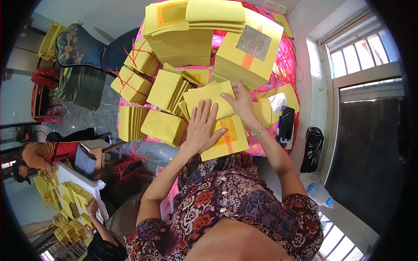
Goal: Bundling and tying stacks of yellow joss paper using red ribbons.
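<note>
left hand: I see it flat, fingers spread, palm down on the yellow sheets; holds nothing, just presses.
right hand: I read it as fingers curled over the sheets' far right edge, thumb on top; light pinch on the top sheet, hard to tell how many.
sheets: small loose stack, directly in front of the torso, on the pink table, lying over a printed sheet.
printed sheet: yellow with an orange block and red stripe, nearest the body, partly under both hands.
bundles: tied with red string, left of the hands, touching each other.
loose stacks: untied, just left of the left hand.
tall stack: far side of the table, top sheets askew.
foil stack: right of the tall stack, top sheet with a silver square and orange strip.
phone: dark, at the right table edge, near the right wrist.
others: two people lower left, with more yellow stacks on a white table.
</note>
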The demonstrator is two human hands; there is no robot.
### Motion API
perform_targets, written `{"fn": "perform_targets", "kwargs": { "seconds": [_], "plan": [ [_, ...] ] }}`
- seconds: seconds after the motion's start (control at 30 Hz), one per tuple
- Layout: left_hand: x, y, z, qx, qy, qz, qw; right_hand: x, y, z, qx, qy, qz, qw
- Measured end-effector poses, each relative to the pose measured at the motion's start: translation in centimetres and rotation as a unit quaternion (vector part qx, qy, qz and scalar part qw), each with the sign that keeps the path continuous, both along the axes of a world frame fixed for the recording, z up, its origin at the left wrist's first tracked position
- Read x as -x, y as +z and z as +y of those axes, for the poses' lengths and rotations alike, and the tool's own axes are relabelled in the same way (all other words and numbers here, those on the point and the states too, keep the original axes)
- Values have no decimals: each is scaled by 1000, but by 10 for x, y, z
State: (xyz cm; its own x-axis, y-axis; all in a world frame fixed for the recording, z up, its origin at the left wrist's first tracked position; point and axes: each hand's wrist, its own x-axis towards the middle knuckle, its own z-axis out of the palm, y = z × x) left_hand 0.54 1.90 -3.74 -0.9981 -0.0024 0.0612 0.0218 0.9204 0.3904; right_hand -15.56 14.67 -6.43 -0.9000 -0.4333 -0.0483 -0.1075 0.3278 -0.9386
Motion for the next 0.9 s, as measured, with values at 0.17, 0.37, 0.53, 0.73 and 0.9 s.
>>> {"fn": "perform_targets", "kwargs": {
  "seconds": [0.17, 0.37, 0.53, 0.73, 0.9],
  "plan": [
    [2, -7, 0, 20, -1, -7, 1000, -10, 25, 0, -99, -13, 214, 972],
    [2, -12, -1, 28, 2, -21, 999, -35, 49, 21, -128, 132, 239, 953],
    [3, -13, 1, 23, 0, -30, 999, -42, 28, 35, -115, 169, 188, 961],
    [1, -15, 4, 17, -3, -25, 1000, -44, 27, 36, -134, 163, 105, 972],
    [3, -15, 6, 12, -2, -25, 1000, -44, 26, 36, -120, 172, 145, 967]
  ]
}}
